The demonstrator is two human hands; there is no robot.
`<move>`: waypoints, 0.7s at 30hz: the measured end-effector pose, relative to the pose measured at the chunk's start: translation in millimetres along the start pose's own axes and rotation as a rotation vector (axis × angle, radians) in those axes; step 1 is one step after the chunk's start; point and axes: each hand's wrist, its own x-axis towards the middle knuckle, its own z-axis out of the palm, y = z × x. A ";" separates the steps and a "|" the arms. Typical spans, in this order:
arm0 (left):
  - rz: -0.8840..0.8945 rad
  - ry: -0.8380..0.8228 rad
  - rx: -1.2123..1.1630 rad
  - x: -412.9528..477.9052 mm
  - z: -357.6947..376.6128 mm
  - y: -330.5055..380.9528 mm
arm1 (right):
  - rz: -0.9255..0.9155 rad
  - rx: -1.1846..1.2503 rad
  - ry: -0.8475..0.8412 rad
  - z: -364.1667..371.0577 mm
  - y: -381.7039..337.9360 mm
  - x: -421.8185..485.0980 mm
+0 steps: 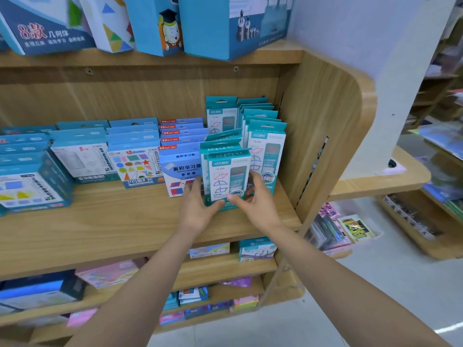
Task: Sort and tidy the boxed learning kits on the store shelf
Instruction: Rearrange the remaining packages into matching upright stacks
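Forearms rise from the bottom edge, and on the way up we pass lower shelves with a pink box (110, 272) and other small packs, too blurred to read. Above them the left hand (198, 206) and the right hand (256, 202) meet on one teal S-335 box (226, 177). We see both clasping it: left fingers curl round its left edge, right fingers round its right edge, and both thumbs press on the lower front.

The box is upright at the front right of the middle wooden shelf board (112, 226); we cannot tell whether it rests there or is lifted a little. It is a tall card box with a hang tab, a white front panel, three coloured line figures down the left and a grey window on the right. Like boxes (220, 139) lean just behind it, tilted and out of line.

Just beside its left edge stands a white and blue area-learning box (181, 169), partly hidden by the left hand. To its right a row of teal boxes (266, 149) runs back along the side panel (325, 126), which closes in that side. Further left we see a shapes box (132, 166) and more blue-topped rows. At the back stands a teal S-336 box (221, 116). On the shelf above sit large blue boxes (233, 23).
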 end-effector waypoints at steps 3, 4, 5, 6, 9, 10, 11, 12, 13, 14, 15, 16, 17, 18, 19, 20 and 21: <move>0.057 -0.065 -0.010 0.9 -5.1 -2.8 | -0.008 -0.117 0.080 6.8 2.7 5.6; 0.077 -0.084 0.004 2.2 -7.1 -3.7 | 0.004 -0.125 0.093 8.1 3.9 5.9; 0.096 -0.099 0.020 4.1 -8.2 -5.6 | 0.016 -0.123 0.104 9.6 5.7 5.6; 0.120 -0.110 0.035 6.1 -8.8 -7.3 | 0.019 -0.125 0.118 10.9 5.9 4.6; 0.191 -0.125 0.072 11.3 -10.1 -10.4 | 0.038 -0.148 0.173 16.2 6.5 2.6; 0.214 -0.113 0.109 13.8 -11.0 -11.8 | 0.056 -0.159 0.194 18.7 5.0 1.8; 0.241 -0.096 0.168 16.6 -12.9 -13.0 | 0.076 -0.163 0.213 21.7 3.8 0.6; 0.277 -0.072 0.244 19.4 -15.6 -13.9 | 0.097 -0.156 0.231 25.0 1.3 -1.1; 0.326 -0.040 0.325 22.3 -18.6 -15.3 | 0.115 -0.132 0.251 28.1 -1.2 -2.4; 0.386 0.005 0.397 24.8 -22.3 -16.4 | 0.132 -0.105 0.270 31.0 -5.0 -3.9; 0.448 0.060 0.445 27.1 -26.4 -17.7 | 0.151 -0.082 0.292 33.9 -8.5 -5.5; 0.503 0.119 0.465 29.3 -30.9 -18.5 | 0.169 -0.071 0.318 36.7 -12.6 -7.2; 0.549 0.172 0.466 31.3 -35.2 -18.8 | 0.183 -0.070 0.353 39.8 -15.4 -8.0; 0.584 0.197 0.468 33.8 -38.9 -19.6 | 0.186 -0.076 0.395 43.1 -17.8 -8.5; 0.609 0.192 0.484 36.6 -42.3 -20.4 | 0.186 -0.080 0.439 47.0 -18.8 -8.6; 0.626 0.165 0.517 39.4 -44.7 -22.0 | 0.185 -0.081 0.472 51.4 -20.0 -9.1; 0.640 0.133 0.558 41.6 -46.2 -24.4 | 0.189 -0.081 0.492 56.2 -19.9 -9.1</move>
